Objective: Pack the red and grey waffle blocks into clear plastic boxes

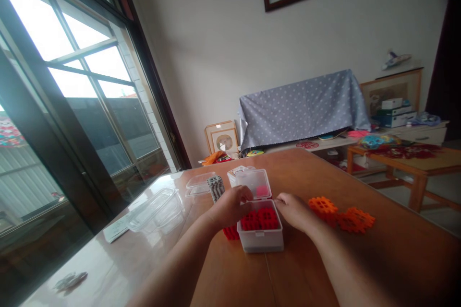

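A wooden counter [306, 268] is stretching out beneath both hands, with its left edge running along a sliding window [82, 86] and open room lying to the right and near side. A clear plastic box [260, 239] holding red interlocking blocks [259, 219] is sitting mid-counter, its hinged lid [252, 183] standing open behind it. The left hand [228, 208] is curving over the box, and the right hand [293, 212] is reaching its rim; the fingers [284, 199] are loosely spread, though I cannot tell whether either hand is gripping. Orange interlocking blocks [340, 216] are lying just to the right, and a polka-dot cloth [302, 110] is hanging beyond the counter.
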### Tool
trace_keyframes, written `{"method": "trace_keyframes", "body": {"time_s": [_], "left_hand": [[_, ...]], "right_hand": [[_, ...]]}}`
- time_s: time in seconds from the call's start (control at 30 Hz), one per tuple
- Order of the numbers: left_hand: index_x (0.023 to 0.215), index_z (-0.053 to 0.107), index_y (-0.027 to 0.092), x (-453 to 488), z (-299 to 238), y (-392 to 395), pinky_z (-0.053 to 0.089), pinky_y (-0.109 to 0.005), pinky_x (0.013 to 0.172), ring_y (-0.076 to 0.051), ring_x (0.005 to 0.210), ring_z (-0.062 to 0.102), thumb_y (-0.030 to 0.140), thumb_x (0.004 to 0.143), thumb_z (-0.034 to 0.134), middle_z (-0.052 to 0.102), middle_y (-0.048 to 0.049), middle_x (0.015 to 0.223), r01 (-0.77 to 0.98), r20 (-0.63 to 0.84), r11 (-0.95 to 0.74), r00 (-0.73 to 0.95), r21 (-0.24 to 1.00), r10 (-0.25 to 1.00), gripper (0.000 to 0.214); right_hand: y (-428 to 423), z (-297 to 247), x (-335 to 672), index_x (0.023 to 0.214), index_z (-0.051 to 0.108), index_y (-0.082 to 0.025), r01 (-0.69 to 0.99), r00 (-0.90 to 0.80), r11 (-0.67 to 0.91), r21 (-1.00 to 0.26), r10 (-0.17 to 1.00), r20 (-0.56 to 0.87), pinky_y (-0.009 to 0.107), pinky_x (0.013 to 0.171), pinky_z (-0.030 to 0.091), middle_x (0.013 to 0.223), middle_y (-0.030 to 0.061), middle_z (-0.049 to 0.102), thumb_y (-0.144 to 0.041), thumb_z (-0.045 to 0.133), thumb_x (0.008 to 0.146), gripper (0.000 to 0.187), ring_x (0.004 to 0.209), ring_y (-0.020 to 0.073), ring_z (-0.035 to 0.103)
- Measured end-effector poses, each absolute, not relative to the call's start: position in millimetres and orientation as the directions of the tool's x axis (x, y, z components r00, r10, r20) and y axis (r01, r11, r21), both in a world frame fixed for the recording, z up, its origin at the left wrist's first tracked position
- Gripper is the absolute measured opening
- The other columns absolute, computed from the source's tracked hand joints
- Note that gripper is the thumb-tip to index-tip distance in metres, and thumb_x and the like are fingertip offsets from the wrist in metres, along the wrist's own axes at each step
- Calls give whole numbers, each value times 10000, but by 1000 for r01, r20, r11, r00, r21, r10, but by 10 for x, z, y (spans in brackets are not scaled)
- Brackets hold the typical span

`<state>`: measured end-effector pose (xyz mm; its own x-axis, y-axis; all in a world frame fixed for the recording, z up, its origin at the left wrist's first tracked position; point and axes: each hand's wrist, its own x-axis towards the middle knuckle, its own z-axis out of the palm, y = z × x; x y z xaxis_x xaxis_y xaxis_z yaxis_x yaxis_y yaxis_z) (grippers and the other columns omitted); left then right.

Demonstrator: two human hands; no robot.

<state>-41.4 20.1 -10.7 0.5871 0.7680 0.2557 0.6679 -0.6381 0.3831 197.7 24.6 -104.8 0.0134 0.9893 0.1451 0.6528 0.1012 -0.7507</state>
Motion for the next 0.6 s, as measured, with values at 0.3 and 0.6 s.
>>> {"method": "trace_keyframes", "body": {"time_s": [0.3, 0.6], "left_hand": [[1098, 679, 224, -1188, -172, 310, 544, -348, 890, -245, 1015, 669, 256, 737, 766, 716, -70, 1125, 749, 120, -514, 515, 417, 849, 373], [1115, 668, 216, -1196, -349, 266, 549, -350, 861, -244, 982, 664, 185, 681, 760, 709, -65, 1098, 749, 82, -494, 514, 442, 854, 445]], "right_hand": [[273, -1129, 1983, 767, 675, -206, 626, 21, 86, -775, 992, 127, 254, 601, 326, 763, 36, 730, -507, 545, 918, 361, 703, 186, 615], [296, -1166, 1993, 763, 665, -206, 626, 3, 90, -775, 993, 118, 244, 604, 333, 782, 33, 740, -476, 535, 926, 341, 711, 182, 618]]}}
